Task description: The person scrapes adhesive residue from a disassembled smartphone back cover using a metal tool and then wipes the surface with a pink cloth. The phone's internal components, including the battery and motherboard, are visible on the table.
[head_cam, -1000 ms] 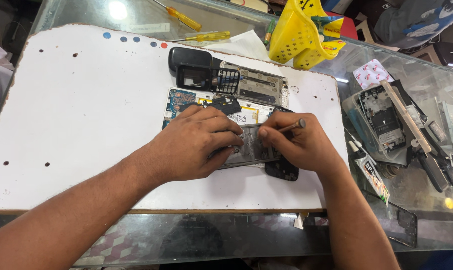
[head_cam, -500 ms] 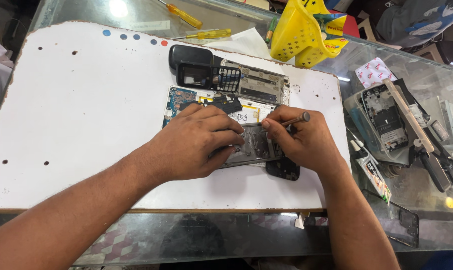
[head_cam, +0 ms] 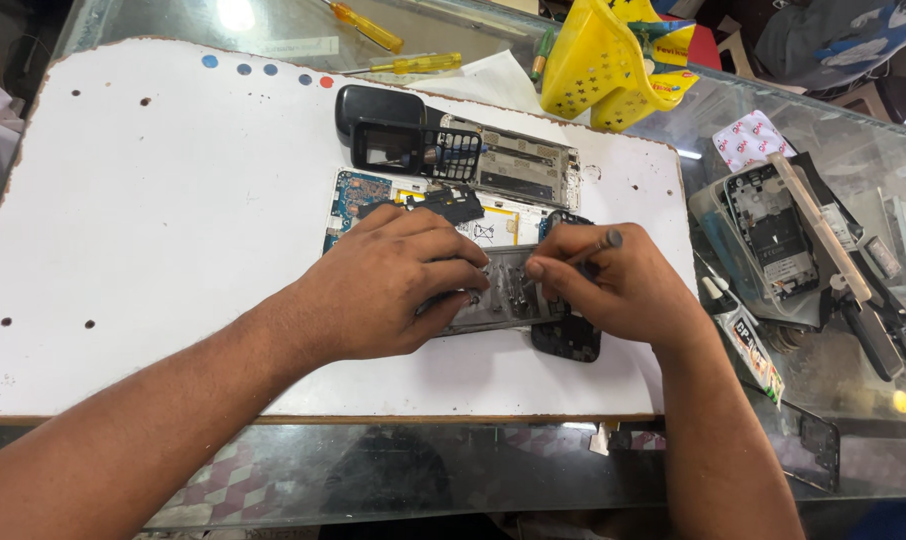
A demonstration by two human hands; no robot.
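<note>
An opened grey phone frame (head_cam: 501,296) lies on the white work board (head_cam: 173,200). My left hand (head_cam: 388,280) presses down on its left side and holds it steady. My right hand (head_cam: 613,285) pinches a thin metal screwdriver (head_cam: 585,247), with its tip down on the frame's middle. Under my right hand lies a small black cover (head_cam: 567,338). Just behind the hands sits an open phone with a blue circuit board (head_cam: 356,192) and a white battery area (head_cam: 493,225).
A black phone housing (head_cam: 388,130) and a grey keypad frame (head_cam: 518,165) lie farther back on the board. Yellow-handled screwdrivers (head_cam: 418,64) and a yellow plastic holder (head_cam: 613,60) are behind. Dismantled phones and parts (head_cam: 778,235) crowd the glass counter at right, beside a small glue tube (head_cam: 748,335).
My right hand has turned the screwdriver a little, and its handle end now sits lower and nearer the fingers. My left hand keeps its hold on the frame.
</note>
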